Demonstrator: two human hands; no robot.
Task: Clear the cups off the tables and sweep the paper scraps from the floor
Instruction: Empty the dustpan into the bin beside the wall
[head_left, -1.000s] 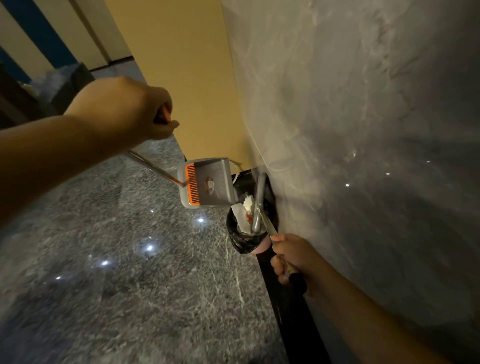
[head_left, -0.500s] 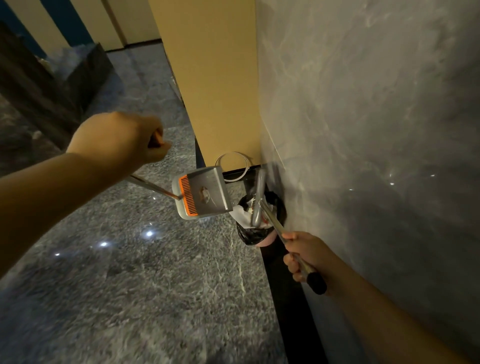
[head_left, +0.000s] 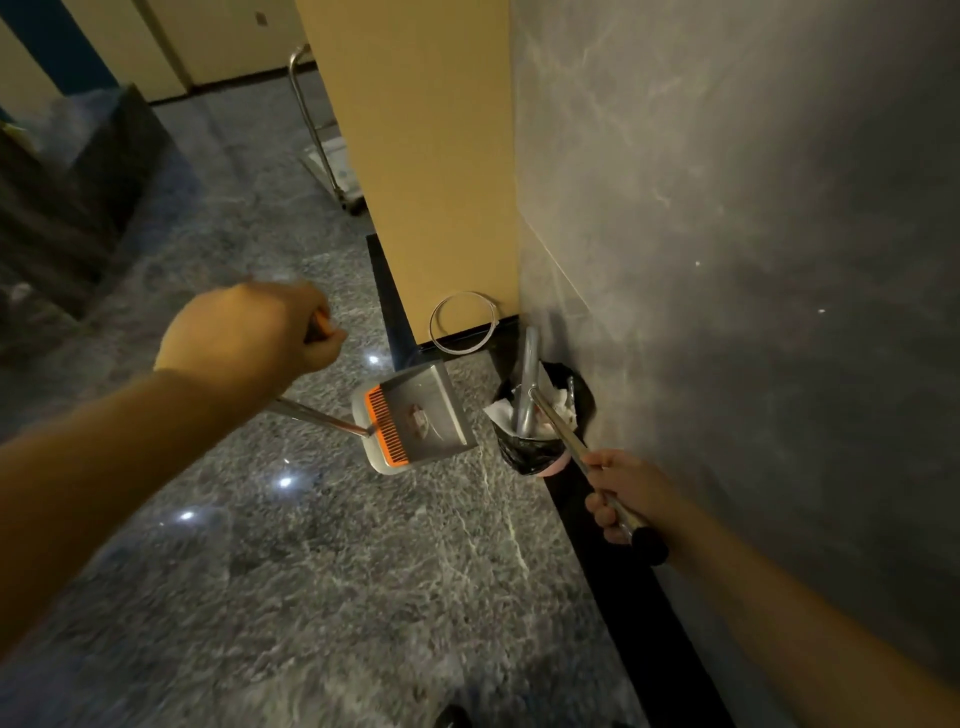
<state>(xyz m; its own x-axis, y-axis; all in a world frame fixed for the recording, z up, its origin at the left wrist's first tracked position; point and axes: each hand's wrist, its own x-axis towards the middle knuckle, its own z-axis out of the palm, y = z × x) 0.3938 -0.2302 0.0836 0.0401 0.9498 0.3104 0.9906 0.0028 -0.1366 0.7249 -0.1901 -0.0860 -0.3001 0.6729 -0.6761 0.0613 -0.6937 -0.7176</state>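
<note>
Against the grey marble wall (head_left: 727, 260), at about 4 o'clock from the frame's centre, the right hand (head_left: 621, 493) is wrapped around the metal broom handle (head_left: 571, 441), just above its black end cap. That handle slants up toward 11 o'clock into a small bin lined with a black bag (head_left: 530, 452), which stands on the dark floor strip touching the wall. White paper scraps (head_left: 501, 415) and crumpled tissue fill the bin's mouth around the broom's grey neck (head_left: 527, 395).

At 9 o'clock the left hand (head_left: 249, 332) is fisted around an orange-tipped grip, and a thin metal pole runs from under it toward 4 o'clock to the grey dustpan (head_left: 431, 410). The dustpan hangs just beside the bin, at the bin's 9 o'clock, tilted, with its orange comb teeth (head_left: 384, 426) on the near edge and a small scrap lying in its tray.

Behind the bin, at 12 o'clock, a loop of white cable (head_left: 462, 322) rests at the foot of the yellow pillar (head_left: 415, 156). The speckled stone floor (head_left: 311, 571) shows bright light reflections. A metal cart (head_left: 322, 156), blurred, stands farther back beside the pillar.
</note>
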